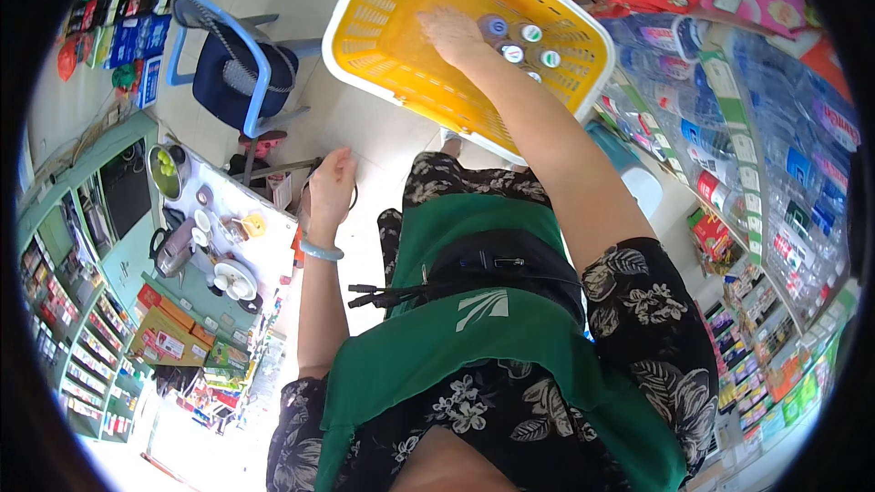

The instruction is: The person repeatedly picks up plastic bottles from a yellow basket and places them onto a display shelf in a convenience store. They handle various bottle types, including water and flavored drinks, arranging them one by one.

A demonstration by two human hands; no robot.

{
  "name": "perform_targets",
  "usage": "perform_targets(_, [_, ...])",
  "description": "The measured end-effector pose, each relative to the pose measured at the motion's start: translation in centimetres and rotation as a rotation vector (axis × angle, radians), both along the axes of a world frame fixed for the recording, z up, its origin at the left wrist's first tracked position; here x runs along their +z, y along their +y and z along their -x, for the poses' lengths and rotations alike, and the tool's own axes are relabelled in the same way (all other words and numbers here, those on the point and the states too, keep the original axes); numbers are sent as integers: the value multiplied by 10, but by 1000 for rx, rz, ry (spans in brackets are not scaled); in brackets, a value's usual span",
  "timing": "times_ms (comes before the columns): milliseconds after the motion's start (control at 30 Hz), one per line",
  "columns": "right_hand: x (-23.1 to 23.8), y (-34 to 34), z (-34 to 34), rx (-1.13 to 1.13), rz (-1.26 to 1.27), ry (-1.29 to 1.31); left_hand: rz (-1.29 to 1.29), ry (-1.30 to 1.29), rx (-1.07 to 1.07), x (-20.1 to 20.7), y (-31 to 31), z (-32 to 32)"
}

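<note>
Right hand (448,32) reaches down into the yellow basket (383,36), fingers spread flat and resting just beside a cluster of capped bottles (521,44) standing in the basket's far corner; whether it grips one I cannot tell. Basket sits on the tiled floor (365,128) near the shelf of bottled water (766,128), at the person's front right. Left hand (330,184), a pale green bangle (321,252) on its wrist, hangs loosely curled and apart from the other, above the floor near the cluttered desk (273,255) and the blue chair (239,68), holding nothing visible.
</note>
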State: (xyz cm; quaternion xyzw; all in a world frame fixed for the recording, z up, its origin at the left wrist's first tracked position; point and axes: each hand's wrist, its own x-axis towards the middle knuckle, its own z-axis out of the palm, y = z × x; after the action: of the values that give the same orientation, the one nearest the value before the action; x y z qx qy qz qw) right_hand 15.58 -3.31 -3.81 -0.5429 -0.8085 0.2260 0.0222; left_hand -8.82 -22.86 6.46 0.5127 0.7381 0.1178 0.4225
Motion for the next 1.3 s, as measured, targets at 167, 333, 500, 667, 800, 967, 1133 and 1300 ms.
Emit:
perform_targets(167, [10,6,10,-3,103,13,17,-9,113,-3,-30,31])
perform_targets(333, [100,-8,-19,-16,-13,268,-93,-190,68,28,9,-9])
perform_targets(500, [271,-49,-79,-155,107,429,-447,-93,-383,96,75,-87])
perform_targets(667, [417,-133,-159,-465,-4,677,-120,-665,-772,195,92,-182])
perform_targets(800, [463,-201,-218,-567,-195,1092,-24,-910,-906,249,79,-260])
perform_targets(967, [471,-288,-280,-644,-444,999,-2,-995,-1092,345,46,-369])
perform_targets(1133, [497,-318,-359,-717,-503,1278,-224,-1059,-1249,387,13,-472])
perform_targets(1300, [542,-321,-434,-803,-656,1108,-254,-1299,-1044,402,-4,-539])
